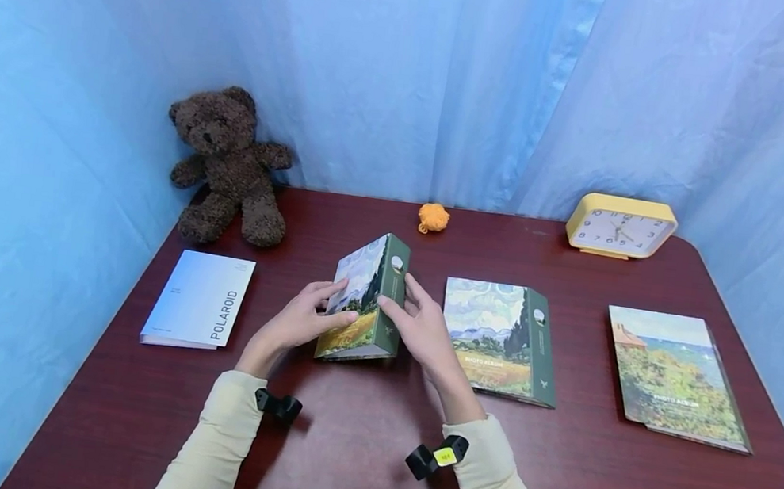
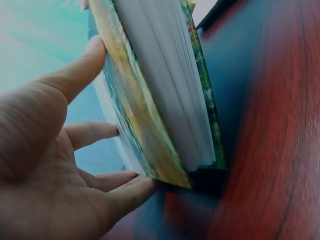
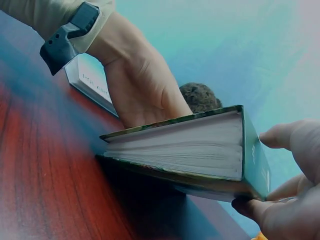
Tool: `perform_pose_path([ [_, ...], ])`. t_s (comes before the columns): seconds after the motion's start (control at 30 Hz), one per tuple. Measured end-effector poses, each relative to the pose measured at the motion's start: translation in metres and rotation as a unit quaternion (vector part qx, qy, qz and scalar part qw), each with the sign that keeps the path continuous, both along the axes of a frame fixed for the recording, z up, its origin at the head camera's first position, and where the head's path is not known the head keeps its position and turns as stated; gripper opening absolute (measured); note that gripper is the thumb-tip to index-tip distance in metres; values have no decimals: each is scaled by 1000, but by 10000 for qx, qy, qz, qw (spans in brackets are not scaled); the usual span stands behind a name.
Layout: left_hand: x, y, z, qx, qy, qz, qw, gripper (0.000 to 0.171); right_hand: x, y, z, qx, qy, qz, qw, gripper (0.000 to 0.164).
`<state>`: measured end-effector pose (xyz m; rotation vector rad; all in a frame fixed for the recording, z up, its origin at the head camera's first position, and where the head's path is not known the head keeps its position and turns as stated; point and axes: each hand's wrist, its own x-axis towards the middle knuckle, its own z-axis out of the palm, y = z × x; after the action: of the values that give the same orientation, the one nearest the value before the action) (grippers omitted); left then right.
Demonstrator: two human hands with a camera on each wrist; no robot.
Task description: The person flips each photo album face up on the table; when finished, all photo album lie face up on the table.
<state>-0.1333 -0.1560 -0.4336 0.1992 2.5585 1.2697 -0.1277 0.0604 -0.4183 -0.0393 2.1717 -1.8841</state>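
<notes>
A thick photo album [image 1: 356, 296] with a painted landscape cover and green spine stands tilted above the middle of the table. My right hand [image 1: 422, 323] holds it at the spine, with the thumb on the spine and fingers around toward the back cover. On the front cover rest the fingertips and thumb of my left hand [image 1: 301, 316], fairly straight and spread. The left wrist view shows the white page block [image 2: 167, 85] between the covers. In the right wrist view the album [image 3: 175, 150] appears nearly closed, its back cover lower and partly in shadow.
A matching album [image 1: 490, 334] lies just right of my right hand. Farther right is another painted photo album [image 1: 682, 379]. A blue-white POLAROID album [image 1: 200, 300] lies left. Behind sit a brown teddy bear [image 1: 224, 167], orange yarn ball [image 1: 433, 218] and yellow clock [image 1: 622, 227].
</notes>
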Motion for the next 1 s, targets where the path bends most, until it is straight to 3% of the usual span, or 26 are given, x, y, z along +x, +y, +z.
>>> perform_pose_path([
  [0.4, -5, 2, 9, 424, -191, -7, 9989, 72, -5, 1, 0, -966, 176, -196, 9950, 55],
  [0.6, -6, -1, 19, 900, 102, -268, 9955, 66, -6, -4, 8, -1377, 118, -160, 9903, 48],
  [0.87, -5, -7, 39, 1385, 299, -337, 9893, 63, -6, -18, 18, -1140, 462, -312, 9919, 48],
  [1.0, -4, -15, 39, 2017, 17, -341, 9789, 63, -7, -27, 17, -808, 766, -238, 9935, 48],
])
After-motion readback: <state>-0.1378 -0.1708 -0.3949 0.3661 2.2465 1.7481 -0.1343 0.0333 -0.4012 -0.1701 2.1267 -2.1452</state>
